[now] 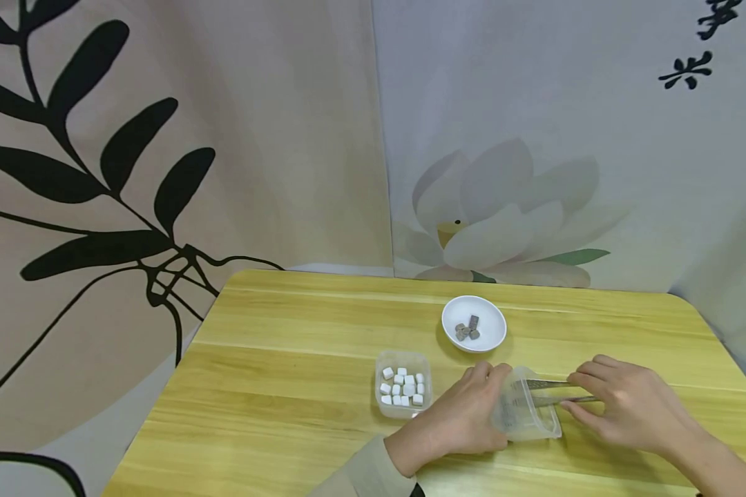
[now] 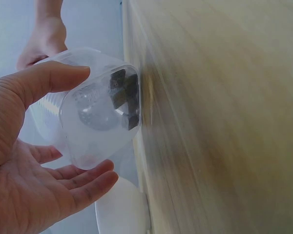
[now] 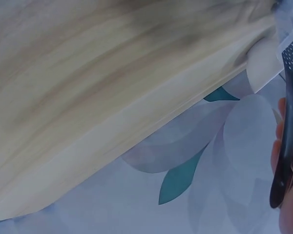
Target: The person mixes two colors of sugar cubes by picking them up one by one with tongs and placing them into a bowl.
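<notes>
My left hand [image 1: 456, 415] holds a clear plastic container [image 1: 514, 418] tipped onto its side, its mouth facing right. Several dark cubes [image 2: 119, 93] lie inside against the lower wall, near the container's base in the left wrist view. The thumb presses on one side while the fingers curl round the other. From the right, my right hand [image 1: 634, 404] pinches metal tweezers [image 1: 553, 384], whose two arms stand apart and reach into the container's mouth. Their perforated arm [image 3: 291, 61] shows at the right wrist view's edge.
Behind the hands stands a white bowl [image 1: 496, 327] with several grey-brown pieces [image 1: 474, 323] in it. Left of my left hand, a second clear container [image 1: 404, 413] holds several white cubes [image 1: 408, 389]. All sit on a wooden table [image 1: 273, 386] with a printed curtain [image 1: 323, 138] behind.
</notes>
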`<action>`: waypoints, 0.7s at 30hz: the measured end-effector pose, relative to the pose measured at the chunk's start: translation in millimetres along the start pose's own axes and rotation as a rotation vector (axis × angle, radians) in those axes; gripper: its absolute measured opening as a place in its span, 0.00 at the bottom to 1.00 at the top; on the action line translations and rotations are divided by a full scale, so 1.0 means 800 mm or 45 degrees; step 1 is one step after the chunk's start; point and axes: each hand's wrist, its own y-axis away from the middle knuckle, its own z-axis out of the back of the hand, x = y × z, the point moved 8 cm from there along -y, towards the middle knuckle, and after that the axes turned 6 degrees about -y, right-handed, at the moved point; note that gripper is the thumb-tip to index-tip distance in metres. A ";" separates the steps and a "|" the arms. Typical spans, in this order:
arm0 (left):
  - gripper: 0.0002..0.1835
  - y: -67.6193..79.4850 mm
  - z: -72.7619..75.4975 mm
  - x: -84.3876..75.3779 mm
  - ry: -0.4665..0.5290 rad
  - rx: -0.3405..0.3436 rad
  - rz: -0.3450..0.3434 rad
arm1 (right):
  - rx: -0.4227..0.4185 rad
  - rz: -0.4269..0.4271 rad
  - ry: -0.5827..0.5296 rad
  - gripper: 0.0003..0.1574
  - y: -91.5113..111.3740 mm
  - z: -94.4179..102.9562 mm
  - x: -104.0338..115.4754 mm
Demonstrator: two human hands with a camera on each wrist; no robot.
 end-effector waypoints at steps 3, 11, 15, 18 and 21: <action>0.57 0.000 0.000 0.000 0.001 -0.003 0.002 | 0.003 0.025 0.012 0.32 -0.003 -0.002 0.003; 0.57 0.000 0.000 0.000 0.005 -0.004 -0.004 | 0.036 0.087 0.040 0.31 -0.009 -0.008 0.009; 0.57 0.000 0.000 0.000 0.008 -0.007 -0.014 | 0.039 0.112 0.052 0.33 -0.012 -0.009 0.010; 0.56 0.000 0.000 0.000 0.011 -0.009 -0.018 | 0.035 0.137 0.047 0.35 -0.015 -0.010 0.012; 0.56 0.000 0.000 0.000 0.011 -0.014 -0.020 | 0.036 0.152 0.027 0.36 -0.017 -0.010 0.012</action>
